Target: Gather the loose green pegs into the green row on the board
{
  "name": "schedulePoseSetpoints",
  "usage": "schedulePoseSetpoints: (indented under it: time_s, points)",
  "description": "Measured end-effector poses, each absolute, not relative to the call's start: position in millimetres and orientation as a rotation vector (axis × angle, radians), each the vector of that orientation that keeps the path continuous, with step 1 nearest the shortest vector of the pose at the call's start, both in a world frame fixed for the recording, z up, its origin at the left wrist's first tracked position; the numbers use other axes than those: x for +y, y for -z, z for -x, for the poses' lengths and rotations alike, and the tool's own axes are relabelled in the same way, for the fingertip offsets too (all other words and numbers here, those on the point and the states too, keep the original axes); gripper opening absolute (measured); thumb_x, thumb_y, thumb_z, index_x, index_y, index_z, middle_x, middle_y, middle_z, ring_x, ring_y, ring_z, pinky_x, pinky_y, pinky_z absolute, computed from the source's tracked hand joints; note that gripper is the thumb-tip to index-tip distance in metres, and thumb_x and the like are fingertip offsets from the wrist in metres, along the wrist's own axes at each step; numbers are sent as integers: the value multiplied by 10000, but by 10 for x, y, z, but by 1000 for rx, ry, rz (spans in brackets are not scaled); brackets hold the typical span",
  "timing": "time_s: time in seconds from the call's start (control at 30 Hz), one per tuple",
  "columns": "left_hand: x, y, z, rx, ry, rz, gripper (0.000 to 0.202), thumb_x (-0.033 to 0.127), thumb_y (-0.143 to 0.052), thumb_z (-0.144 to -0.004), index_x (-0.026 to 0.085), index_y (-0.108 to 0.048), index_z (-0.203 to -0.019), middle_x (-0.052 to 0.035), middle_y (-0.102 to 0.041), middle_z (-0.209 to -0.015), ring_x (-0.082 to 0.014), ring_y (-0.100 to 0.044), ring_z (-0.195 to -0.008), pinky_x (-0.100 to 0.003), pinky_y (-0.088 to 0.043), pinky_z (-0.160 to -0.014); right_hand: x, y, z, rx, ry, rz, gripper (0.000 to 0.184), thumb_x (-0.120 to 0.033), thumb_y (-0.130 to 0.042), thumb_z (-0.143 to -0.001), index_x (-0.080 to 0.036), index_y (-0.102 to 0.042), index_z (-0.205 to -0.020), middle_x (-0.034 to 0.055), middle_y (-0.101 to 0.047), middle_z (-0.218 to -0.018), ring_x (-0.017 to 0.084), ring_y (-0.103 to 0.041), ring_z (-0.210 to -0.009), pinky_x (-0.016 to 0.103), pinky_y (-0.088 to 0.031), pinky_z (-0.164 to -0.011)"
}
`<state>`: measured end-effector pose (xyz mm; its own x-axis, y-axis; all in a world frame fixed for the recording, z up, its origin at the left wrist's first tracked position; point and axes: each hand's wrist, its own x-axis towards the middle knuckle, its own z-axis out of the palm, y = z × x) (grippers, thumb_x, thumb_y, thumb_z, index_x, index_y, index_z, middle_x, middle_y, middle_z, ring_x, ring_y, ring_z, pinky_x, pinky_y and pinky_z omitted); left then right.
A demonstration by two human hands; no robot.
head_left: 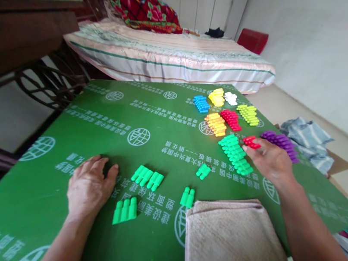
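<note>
My left hand (90, 184) lies palm down on the green board, thumb apart from the fingers and nothing in it. To its right are small groups of green bullet-shaped plastic pieces (143, 175), with another green group (125, 209) nearer me. My right hand (269, 157) reaches over red pieces (250, 142), its thumb and index finger apart around them. Its thumb tip is close to a long row of green pieces (234, 154). Purple pieces (281, 145) sit just beyond this hand, which partly covers the red ones.
Blue (201, 104), yellow (216, 97), white (230, 98), orange (215, 124), red (231, 120) and lime (248, 114) groups lie farther back. A folded beige cloth (231, 239) is at the near edge. Behind the board (95, 129) stands a bed (166, 57).
</note>
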<state>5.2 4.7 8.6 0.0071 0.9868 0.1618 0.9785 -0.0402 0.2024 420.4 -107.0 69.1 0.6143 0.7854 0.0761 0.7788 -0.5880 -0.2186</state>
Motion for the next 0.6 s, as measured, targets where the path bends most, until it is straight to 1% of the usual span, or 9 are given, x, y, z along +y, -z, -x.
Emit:
schedulePoseSetpoints:
  time_s: [0.07, 0.13, 0.27, 0.37, 0.43, 0.5, 0.53, 0.6]
  points:
    - [39, -103, -63, 2156, -393, -2196, 748, 595, -182, -841, 92, -576, -1230, -173, -516, -1388, -347, -445, -1292, -499, -372, -1105, -1101, -679, -4232, -1242, -32, 2560, 406, -507, -522, -870, -227, -703, -1101, 75, -755, -899, 267, -699, -849, 349, -493, -734]
    - [30, -118, -76, 2159, -382, -2188, 749, 592, -179, -842, 90, -574, -1232, -171, -513, -1391, -344, -446, -1292, -489, -370, -1107, -1134, -634, -4216, -1238, -56, 2453, 387, -492, -542, -854, -223, -712, -1073, 69, -760, -882, 252, -707, -826, 344, -506, -749]
    - [26, -110, -85, 2176, -384, -2181, 726, 571, -200, -836, 96, -573, -1238, -155, -523, -1387, -327, -450, -1294, -472, -368, -1115, -1198, -501, -4011, -1373, -196, 2152, 394, -479, -541, -854, -218, -697, -1106, 58, -765, -891, 221, -719, -828, 320, -533, -754]
    - [35, -76, -74, 2182, -413, -2191, 728, 568, -205, -830, 90, -580, -1231, -158, -531, -1377, -323, -456, -1290, -466, -366, -1118, -1215, -451, -3745, -1620, -295, 2026, 325, -399, -553, -873, -240, -693, -1119, 42, -761, -931, 198, -712, -825, 308, -538, -757]
    - [40, -59, -66, 2173, -418, -2197, 731, 570, -205, -831, 88, -579, -1234, -160, -530, -1378, -324, -453, -1294, -467, -362, -1120, -1197, -460, -3569, -1841, -318, 1976, 288, -291, -567, -872, -246, -692, -1128, 45, -746, -1012, 196, -697, -898, 312, -531, -810]
    - [39, -57, -63, 2161, -418, -2196, 729, 571, -210, -832, 89, -576, -1238, -160, -528, -1380, -324, -447, -1300, -466, -359, -1123, -1157, -490, -3420, -2052, -323, 1940, 316, -196, -577, -858, -239, -682, -1152, 57, -714, -1114, 201, -667, -999, 315, -513, -876]
    - [36, -61, -64, 2160, -418, -2193, 728, 571, -212, -833, 89, -575, -1239, -161, -527, -1381, -324, -444, -1303, -466, -358, -1124, -1133, -507, -3356, -2140, -323, 1937, 336, -173, -586, -852, -234, -674, -1170, 63, -696, -1153, 206, -648, -1042, 316, -503, -902]
    - [28, -74, -68, 2161, -418, -2186, 728, 569, -210, -834, 88, -574, -1241, -162, -523, -1384, -324, -443, -1305, -466, -355, -1125, -1088, -532, -3251, -2245, -312, 1988, 351, -182, -608, -852, -225, -659, -1197, 75, -674, -1179, 220, -622, -1086, 323, -488, -931]
